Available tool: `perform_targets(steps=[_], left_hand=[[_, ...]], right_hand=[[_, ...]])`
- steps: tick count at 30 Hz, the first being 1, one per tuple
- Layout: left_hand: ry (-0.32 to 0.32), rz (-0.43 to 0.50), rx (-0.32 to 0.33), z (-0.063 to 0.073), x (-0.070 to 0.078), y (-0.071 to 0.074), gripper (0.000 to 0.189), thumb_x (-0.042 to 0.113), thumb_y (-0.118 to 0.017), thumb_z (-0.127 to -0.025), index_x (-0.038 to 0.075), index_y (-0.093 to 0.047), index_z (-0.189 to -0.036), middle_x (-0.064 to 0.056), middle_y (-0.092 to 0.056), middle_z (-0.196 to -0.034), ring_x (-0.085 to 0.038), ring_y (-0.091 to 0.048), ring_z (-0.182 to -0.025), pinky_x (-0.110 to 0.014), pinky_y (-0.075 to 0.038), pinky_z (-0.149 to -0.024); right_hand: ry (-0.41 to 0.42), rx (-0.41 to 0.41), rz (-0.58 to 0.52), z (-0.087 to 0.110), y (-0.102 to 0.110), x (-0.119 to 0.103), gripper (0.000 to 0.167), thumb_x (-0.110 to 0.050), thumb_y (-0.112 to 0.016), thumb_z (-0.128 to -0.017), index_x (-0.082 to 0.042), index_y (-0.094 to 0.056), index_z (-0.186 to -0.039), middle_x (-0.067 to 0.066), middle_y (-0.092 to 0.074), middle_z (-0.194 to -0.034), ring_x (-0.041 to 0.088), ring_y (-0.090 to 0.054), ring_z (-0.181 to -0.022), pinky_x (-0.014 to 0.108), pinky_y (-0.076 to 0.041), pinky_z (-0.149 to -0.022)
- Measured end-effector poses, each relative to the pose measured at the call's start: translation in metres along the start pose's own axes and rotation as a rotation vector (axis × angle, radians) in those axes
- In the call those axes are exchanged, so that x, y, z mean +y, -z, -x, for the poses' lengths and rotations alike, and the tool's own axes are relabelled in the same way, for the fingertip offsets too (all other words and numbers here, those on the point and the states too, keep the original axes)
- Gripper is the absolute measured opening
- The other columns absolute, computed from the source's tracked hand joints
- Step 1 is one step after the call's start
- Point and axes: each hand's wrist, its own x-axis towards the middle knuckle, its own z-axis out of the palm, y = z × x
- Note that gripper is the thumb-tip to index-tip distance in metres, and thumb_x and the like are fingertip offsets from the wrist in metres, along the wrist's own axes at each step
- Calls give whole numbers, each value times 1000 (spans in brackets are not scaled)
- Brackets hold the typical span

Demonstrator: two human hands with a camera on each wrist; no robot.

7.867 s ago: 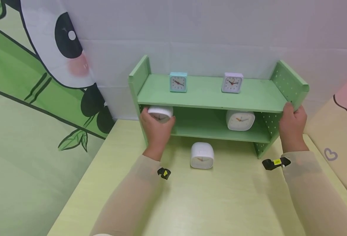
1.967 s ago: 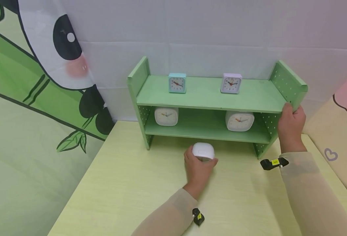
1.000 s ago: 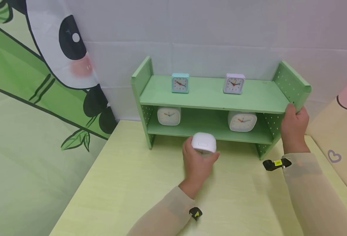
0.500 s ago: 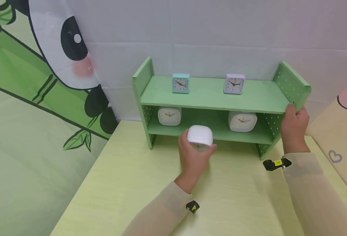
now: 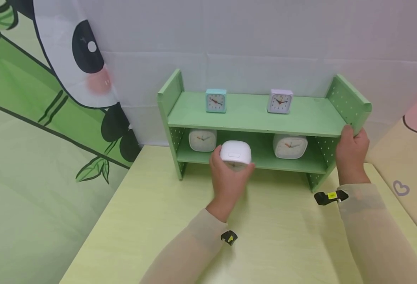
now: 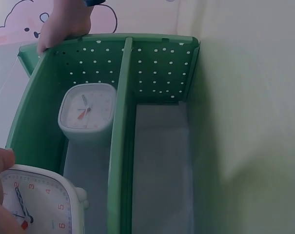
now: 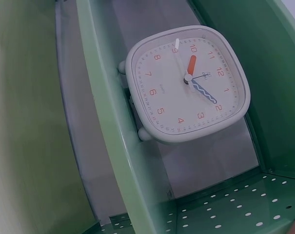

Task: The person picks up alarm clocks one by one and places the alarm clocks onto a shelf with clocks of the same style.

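My left hand (image 5: 227,179) grips a white alarm clock (image 5: 235,152) by its sides, in front of the lower shelf's middle. In the left wrist view that clock (image 6: 42,204) shows its dial, with my fingers at its edge. My right hand (image 5: 352,154) holds the right side panel of the green shelf rack (image 5: 251,118), at the level of the upper board. Two more white clocks stand on the lower board: one at the left (image 5: 202,140), one at the right (image 5: 290,147). The right clock (image 7: 191,83) fills much of the right wrist view, small feet beneath it.
On the upper board stand a small turquoise clock (image 5: 216,101) and a small lilac clock (image 5: 280,101). The rack rests on a pale wooden table (image 5: 141,221). Behind it hangs a printed cloth (image 5: 251,35). Perforated side panels (image 5: 350,100) bound the rack.
Earlier the left hand held the clock now at the lower left. It then took the white clock from the table and raised it toward the lower shelf. The right hand has stayed on the rack.
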Motion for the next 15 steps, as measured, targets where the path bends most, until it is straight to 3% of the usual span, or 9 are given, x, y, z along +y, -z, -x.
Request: perform_targets(steps=[15], left_hand=[[28, -108, 0, -40, 10, -22, 107, 47, -94, -71, 6, -36, -150, -8, -48, -136, -25, -51, -113, -39, -51, -89]], right_hand=[[26, 2, -37, 0, -1, 2, 25, -26, -47, -105, -20, -69, -111, -1, -67, -114, 13, -53, -113, 23, -38, -102]])
